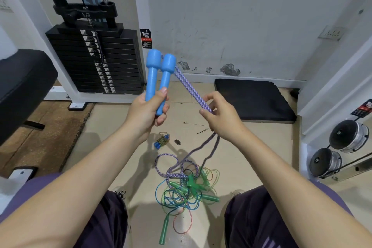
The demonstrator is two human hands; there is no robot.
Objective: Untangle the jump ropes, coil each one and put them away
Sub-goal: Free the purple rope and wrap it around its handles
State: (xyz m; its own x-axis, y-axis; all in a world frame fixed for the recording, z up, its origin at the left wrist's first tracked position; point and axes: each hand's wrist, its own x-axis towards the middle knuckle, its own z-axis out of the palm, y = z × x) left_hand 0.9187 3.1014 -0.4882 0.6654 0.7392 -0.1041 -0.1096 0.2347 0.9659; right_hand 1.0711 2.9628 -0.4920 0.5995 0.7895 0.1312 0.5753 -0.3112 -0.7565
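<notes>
My left hand [148, 111] grips two blue handles [159, 74] side by side, held upright at chest height. A purple braided rope [190, 86] runs doubled from the handle tops down to my right hand [220, 118], which pinches both strands. Below that hand the two strands hang to the floor and loop into a tangled pile [185, 185] between my knees. The pile holds thin green, blue and pink cords and several green handles [203, 191]. One green handle [164, 231] lies apart at the pile's near side. A small coiled blue rope bundle [161, 141] lies on the floor beyond the pile.
A weight stack machine [96, 60] stands at the back left, with a black padded bench [22, 84] to its left. A black mat [253, 99] lies by the wall. Chrome dumbbells [340, 147] sit on a rack at the right. My knees flank the pile.
</notes>
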